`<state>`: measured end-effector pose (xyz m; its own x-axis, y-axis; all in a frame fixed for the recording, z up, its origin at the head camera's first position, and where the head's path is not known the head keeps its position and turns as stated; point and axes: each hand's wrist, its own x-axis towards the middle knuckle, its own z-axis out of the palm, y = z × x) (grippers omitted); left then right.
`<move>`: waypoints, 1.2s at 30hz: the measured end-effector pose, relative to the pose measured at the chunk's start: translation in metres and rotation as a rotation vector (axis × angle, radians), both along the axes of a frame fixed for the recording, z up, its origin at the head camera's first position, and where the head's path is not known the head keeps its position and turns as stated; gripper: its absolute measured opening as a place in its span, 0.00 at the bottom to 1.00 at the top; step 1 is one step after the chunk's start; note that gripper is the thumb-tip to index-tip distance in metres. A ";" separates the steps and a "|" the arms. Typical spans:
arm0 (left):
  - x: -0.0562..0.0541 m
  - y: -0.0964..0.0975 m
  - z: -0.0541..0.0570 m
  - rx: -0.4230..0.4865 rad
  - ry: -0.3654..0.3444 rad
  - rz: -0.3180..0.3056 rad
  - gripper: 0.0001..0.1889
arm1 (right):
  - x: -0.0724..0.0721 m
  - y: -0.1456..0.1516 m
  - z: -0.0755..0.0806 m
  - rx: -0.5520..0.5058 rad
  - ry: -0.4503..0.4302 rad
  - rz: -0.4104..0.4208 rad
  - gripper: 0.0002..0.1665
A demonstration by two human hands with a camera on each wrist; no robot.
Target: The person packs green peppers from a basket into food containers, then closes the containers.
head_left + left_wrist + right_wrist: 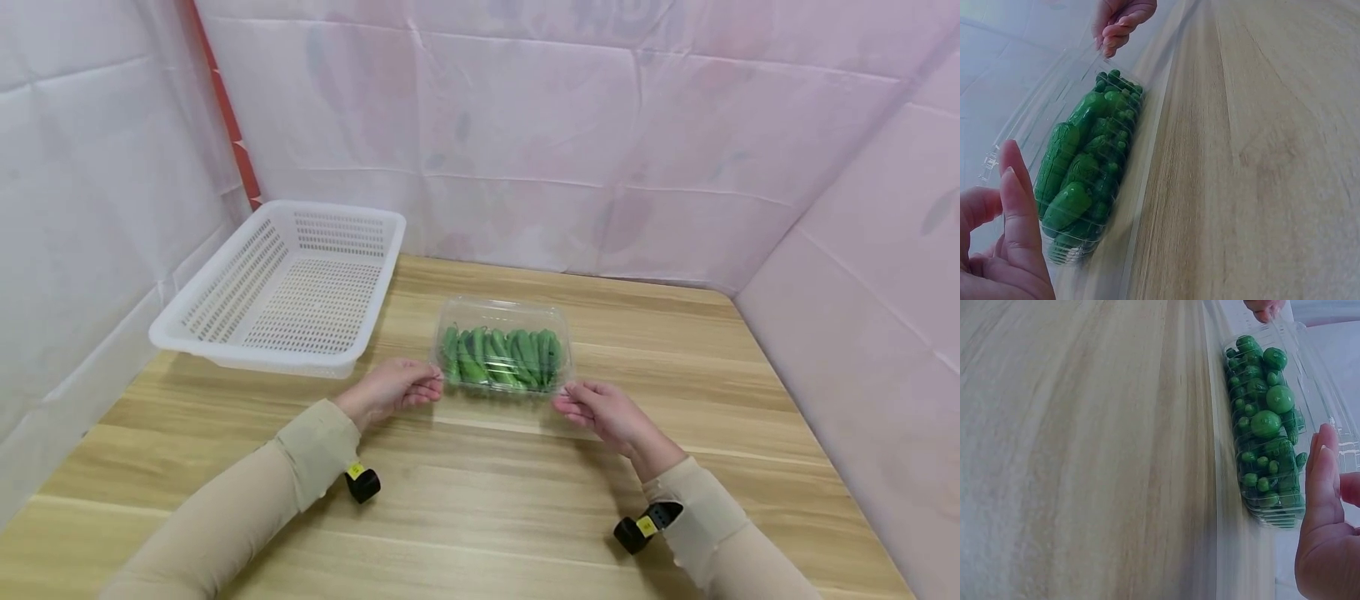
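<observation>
A clear plastic box [502, 310] sits on the table, with several long green peppers [498, 354] lying side by side in it. At its near left corner my left hand [397, 389] pinches the edge between thumb and fingers. My right hand [603, 412] pinches the near right corner in the same way. In the left wrist view the peppers [1082, 165] show through the ribbed clear wall. The right wrist view shows their rounded ends [1266, 424]. Whether the lid is fastened I cannot tell.
A white perforated plastic basket [369, 321] stands at the back left, left of the box. The wooden table [480, 508] ends at cloth-covered walls [525, 142] behind and at both sides. A black wrist camera [363, 483] hangs under the left sleeve, another [633, 533] under the right.
</observation>
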<state>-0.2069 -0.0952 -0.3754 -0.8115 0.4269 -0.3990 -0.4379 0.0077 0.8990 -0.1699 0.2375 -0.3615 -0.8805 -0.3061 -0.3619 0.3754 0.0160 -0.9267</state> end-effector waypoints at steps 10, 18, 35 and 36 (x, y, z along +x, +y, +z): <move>-0.005 0.007 -0.001 -0.014 -0.013 0.005 0.16 | -0.002 0.005 -0.002 -0.003 -0.008 -0.037 0.12; -0.010 0.014 -0.003 -0.029 0.023 0.002 0.15 | -0.004 0.007 -0.005 0.001 0.005 -0.054 0.11; -0.006 0.018 -0.011 -0.025 0.017 0.017 0.15 | -0.008 0.008 -0.007 0.124 0.047 -0.043 0.20; -0.005 0.018 -0.011 -0.019 0.012 0.018 0.15 | -0.008 0.008 -0.007 0.149 0.055 -0.044 0.20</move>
